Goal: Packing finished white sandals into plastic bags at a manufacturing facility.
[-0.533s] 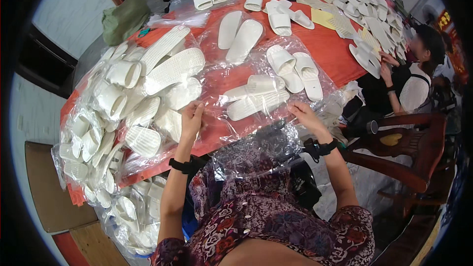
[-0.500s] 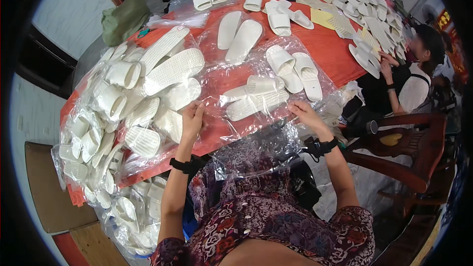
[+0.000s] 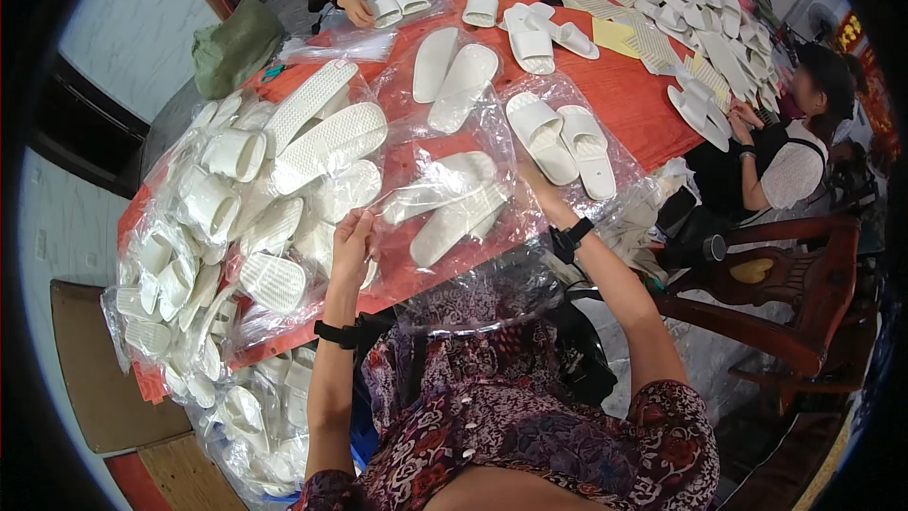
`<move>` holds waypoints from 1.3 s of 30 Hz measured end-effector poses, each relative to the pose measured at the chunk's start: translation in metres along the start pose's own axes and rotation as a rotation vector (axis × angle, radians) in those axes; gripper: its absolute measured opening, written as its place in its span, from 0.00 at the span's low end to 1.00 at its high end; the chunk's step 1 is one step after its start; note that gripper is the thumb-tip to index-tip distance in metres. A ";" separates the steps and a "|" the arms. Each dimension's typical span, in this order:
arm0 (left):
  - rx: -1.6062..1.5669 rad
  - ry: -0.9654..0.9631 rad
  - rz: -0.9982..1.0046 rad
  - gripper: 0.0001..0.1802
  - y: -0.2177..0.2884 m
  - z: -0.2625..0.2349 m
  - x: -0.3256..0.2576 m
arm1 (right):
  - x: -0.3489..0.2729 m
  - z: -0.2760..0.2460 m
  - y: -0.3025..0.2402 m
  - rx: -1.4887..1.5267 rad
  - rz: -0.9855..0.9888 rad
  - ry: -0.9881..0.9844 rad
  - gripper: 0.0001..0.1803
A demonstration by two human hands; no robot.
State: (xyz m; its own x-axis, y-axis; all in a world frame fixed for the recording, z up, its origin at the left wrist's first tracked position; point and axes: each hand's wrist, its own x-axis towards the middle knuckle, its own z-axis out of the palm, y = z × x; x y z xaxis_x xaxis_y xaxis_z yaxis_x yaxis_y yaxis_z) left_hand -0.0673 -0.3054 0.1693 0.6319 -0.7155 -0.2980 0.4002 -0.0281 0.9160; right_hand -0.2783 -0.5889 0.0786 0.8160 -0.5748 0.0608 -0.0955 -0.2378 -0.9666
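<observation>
A pair of white slippers (image 3: 454, 218) lies slanted in a clear plastic bag (image 3: 402, 244) at the table's near edge. My left hand (image 3: 352, 238) is closed in a pinch on the bag's left edge. My right hand (image 3: 541, 193) reaches to the bag's right side. Its fingers are hidden by clear film and blur, so their grip does not show. Just beyond my right hand, another white slipper pair (image 3: 560, 142) lies on clear film. Farther up, two white slippers (image 3: 456, 78) lie sole up in plastic.
Bagged slippers (image 3: 203, 227) heap at the left, with more bags (image 3: 260, 426) below. Loose slippers (image 3: 695, 14) pile at the far right on the red table (image 3: 634, 114). Co-workers sit at the far side and right. A wooden chair (image 3: 776, 289) stands right.
My right hand has moved left and away from me, to the bag's side. My left hand moved slightly left and nearer. The bagged slippers shifted left and turned.
</observation>
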 end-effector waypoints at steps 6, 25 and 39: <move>-0.012 0.020 -0.082 0.08 -0.010 0.007 0.011 | 0.011 -0.009 -0.039 -0.240 0.121 -0.298 0.19; -0.062 0.069 -0.155 0.09 -0.035 0.048 0.044 | 0.054 -0.073 0.011 -0.683 0.222 0.846 0.21; -0.071 0.084 -0.126 0.09 -0.042 0.038 0.041 | 0.062 -0.076 0.025 -0.609 0.621 0.756 0.27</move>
State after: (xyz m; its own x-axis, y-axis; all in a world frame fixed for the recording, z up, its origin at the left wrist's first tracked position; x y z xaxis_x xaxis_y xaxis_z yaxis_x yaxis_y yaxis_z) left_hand -0.0830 -0.3597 0.1291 0.6262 -0.6481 -0.4334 0.5237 -0.0622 0.8496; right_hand -0.2734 -0.6899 0.0768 0.0015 -0.9987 -0.0506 -0.7884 0.0299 -0.6145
